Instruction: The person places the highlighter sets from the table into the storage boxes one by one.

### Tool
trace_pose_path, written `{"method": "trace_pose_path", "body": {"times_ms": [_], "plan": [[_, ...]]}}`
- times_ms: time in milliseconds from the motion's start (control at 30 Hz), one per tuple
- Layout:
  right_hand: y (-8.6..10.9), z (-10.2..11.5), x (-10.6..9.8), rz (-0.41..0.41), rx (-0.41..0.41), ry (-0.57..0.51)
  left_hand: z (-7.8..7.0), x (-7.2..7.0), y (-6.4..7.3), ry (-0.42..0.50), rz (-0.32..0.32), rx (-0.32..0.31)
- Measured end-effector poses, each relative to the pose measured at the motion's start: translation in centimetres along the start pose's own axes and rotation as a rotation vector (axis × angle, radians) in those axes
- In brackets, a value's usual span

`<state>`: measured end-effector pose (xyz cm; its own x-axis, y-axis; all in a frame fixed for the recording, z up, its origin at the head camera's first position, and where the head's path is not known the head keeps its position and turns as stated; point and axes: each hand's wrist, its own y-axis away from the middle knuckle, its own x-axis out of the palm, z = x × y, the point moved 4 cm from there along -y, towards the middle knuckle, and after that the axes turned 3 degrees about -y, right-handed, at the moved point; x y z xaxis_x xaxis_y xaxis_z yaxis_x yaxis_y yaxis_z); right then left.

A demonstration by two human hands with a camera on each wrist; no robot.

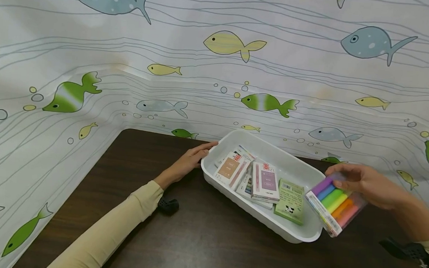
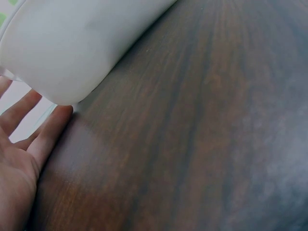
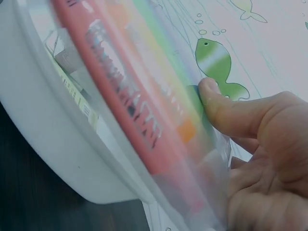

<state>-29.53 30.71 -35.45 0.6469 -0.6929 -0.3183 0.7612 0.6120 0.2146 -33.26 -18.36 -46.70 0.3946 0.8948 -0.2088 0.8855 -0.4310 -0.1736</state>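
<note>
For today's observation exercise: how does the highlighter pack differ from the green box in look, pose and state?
The highlighter pack is clear, showing purple, blue, green, yellow, orange and pink sticks; the green box is opaque card. The pack is gripped by the right hand at the tray's right end; the box lies inside the tray, untouched. The pack sits tilted; the box leans on the tray wall. Both are flat, rectangular packets.

The bench [image 1: 200, 239] looks like dark wood with a smooth, faintly shiny grain. The tray [image 1: 306, 234] is white matt plastic. The marker pack [image 1: 337, 205] has a clear glossy plastic sleeve. The boxes [image 1: 265, 180] inside look like printed cardboard
</note>
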Motion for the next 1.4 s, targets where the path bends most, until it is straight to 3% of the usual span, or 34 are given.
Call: {"method": "trace_pose_path", "body": {"times_ms": [500,800,1100,1400], "plan": [[-4.6,-0.7,1.5,-0.112,0.014,0.01,-0.3,0.0,0.1,0.008,0.008,0.002],[-7.2,0.1,2.9,-0.069,-0.001,0.001,0.2,-0.1,-0.1,0.002,0.002,0.0],[-8.4,0.3,4.0,-0.034,-0.015,-0.034,0.0,-0.2,-0.2,0.015,0.003,-0.003],[-9.8,0.8,5.5,-0.059,-0.005,0.006,0.0,-0.2,0.0,0.004,0.004,0.001]]}}
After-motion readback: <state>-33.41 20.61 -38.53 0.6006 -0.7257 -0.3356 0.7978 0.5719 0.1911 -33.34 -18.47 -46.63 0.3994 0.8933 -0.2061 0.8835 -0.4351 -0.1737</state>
